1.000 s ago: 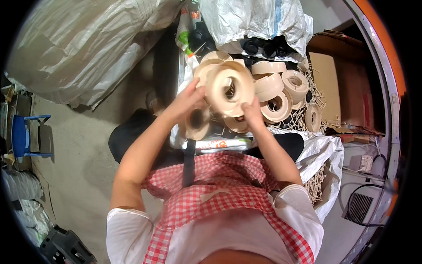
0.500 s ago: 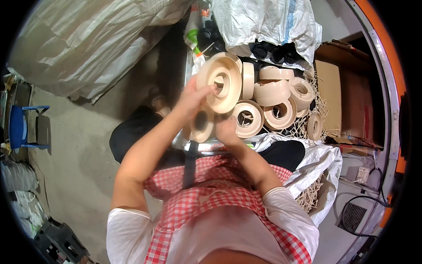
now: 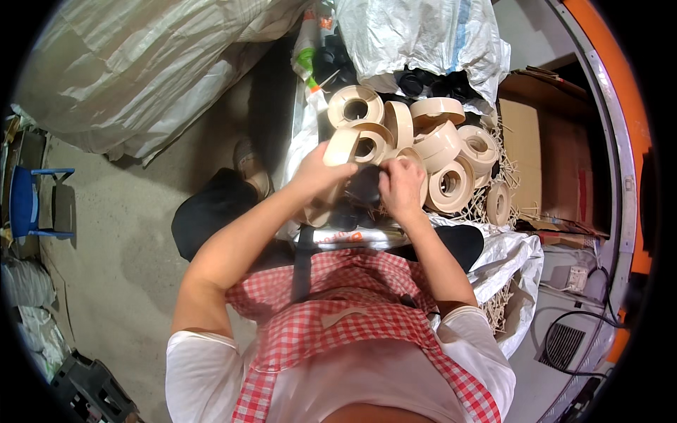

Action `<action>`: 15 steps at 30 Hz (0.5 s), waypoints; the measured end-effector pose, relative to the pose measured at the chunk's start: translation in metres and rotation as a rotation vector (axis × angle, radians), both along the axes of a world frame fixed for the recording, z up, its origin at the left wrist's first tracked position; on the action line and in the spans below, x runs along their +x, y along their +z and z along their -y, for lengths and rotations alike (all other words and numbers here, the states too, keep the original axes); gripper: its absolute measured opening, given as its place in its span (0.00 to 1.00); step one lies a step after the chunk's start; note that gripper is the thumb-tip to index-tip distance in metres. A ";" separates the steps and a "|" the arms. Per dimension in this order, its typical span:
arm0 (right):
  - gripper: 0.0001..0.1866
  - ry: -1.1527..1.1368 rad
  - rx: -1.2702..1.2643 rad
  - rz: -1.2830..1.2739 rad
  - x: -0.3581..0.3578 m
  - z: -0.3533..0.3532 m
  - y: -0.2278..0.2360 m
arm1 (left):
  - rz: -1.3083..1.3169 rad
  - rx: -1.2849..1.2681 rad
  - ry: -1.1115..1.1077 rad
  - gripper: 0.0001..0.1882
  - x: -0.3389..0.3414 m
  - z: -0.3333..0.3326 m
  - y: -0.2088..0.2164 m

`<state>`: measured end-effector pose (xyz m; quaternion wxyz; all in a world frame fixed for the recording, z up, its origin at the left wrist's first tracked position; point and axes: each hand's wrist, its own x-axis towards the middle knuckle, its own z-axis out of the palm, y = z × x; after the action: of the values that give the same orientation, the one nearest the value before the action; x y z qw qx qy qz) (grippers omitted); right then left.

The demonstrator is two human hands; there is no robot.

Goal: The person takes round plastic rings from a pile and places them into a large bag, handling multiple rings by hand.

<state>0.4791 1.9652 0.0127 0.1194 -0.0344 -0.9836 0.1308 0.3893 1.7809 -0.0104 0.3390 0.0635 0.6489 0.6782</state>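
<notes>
Left hand [image 3: 319, 173]: grip pinching a beige spool [image 3: 343, 146], tilted on edge just left of the pile.
Dark piece [image 3: 364, 185]: between both hands, in front of the chest, above the checked apron [image 3: 338, 310].
Right hand [image 3: 399, 185]: grip pressed on the dark piece.
Pile [image 3: 441, 151]: more beige spools on wood wool, right of the hands.
Step, by the look: fitting piece to spool; aligning comes next.

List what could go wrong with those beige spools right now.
1. The beige spools lie heaped at mixed tilts; a nudge could send one rolling off the pile.
2. The left hand holds one spool by its rim, so it might slip.
3. The right hand works a small dark part that is half hidden; it may drop into the straw-like packing.
</notes>
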 end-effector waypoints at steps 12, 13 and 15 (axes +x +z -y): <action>0.27 -0.286 -1.290 0.212 -0.039 0.010 0.010 | -0.122 0.382 -0.057 0.28 0.007 -0.012 0.024; 0.27 -0.289 -1.288 0.213 -0.038 0.008 0.011 | -0.119 0.384 -0.058 0.28 0.007 -0.011 0.025; 0.36 -0.313 -1.430 0.352 -0.036 0.005 0.012 | -0.283 0.230 -0.163 0.28 0.003 -0.006 0.028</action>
<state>0.4433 1.9603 0.0247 -0.0738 -0.2632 -0.6471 0.7117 0.3921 1.7873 0.0172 0.2886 0.2490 0.6011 0.7024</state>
